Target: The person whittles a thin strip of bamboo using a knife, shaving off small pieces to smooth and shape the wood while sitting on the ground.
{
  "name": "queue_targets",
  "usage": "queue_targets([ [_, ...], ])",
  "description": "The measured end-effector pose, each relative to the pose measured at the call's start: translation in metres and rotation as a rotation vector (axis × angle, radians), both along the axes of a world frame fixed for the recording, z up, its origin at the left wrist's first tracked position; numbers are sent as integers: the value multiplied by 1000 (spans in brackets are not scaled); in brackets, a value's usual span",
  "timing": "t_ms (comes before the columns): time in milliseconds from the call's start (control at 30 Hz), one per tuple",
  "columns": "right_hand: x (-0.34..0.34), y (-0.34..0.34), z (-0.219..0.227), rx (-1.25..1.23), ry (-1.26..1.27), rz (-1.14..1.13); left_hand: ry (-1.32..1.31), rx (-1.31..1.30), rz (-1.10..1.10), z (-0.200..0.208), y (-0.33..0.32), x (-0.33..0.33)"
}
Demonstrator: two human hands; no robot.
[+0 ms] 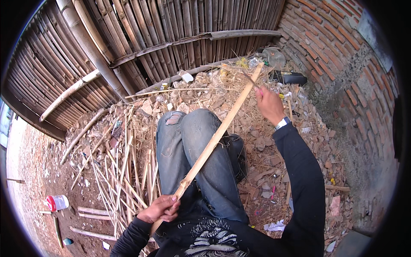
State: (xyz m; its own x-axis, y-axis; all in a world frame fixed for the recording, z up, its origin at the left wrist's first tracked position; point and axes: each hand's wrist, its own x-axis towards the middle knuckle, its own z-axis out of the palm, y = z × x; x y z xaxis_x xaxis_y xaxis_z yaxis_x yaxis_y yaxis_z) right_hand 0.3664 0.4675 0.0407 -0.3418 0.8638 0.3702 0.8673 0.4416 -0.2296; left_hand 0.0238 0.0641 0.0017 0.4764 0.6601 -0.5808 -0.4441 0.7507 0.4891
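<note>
Evidently we are at a shaving or trimming step, judging by how the hands and tools lie. Our left hand [164,209] is closed around the strip [225,120] toward its near end, just below a rough node, with the thumb on top. Our right hand [270,105] is curled tight on what looks like a knife [248,79], its handle mostly hidden by the fingers. The hands are well apart, one near the lap, the other out beyond the knees. The strip slants between them, passing over the right leg of the jeans [195,132], its far end above the rubble [261,143]. The blade crosses the strip just short of that end; whether it bites or only rests there, we cannot tell. To our left, thinner sticks [122,171] lie in a loose heap. As we judge it, the next move calls for a firm left grip, the strip steadied on the thigh, and a shallow blade angle along the grain. Too steep a cut could split the strip, and a stroke drawn inward would need to stop short of leg and fingers.
</note>
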Motion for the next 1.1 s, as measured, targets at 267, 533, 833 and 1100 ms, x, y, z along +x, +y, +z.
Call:
queue_targets([
  [267,49,80,5,128,233,-302,85,30,-26,-3,-15,-19],
  [533,-4,-21,9,-51,508,-34,123,119,-14,-11,-12,-8],
  [833,-42,-94,-35,-475,700,167,171,145,22,13,28,21],
  [1100,-39,-164,-39,-994,1025,118,60,186,-8,6,66,35],
])
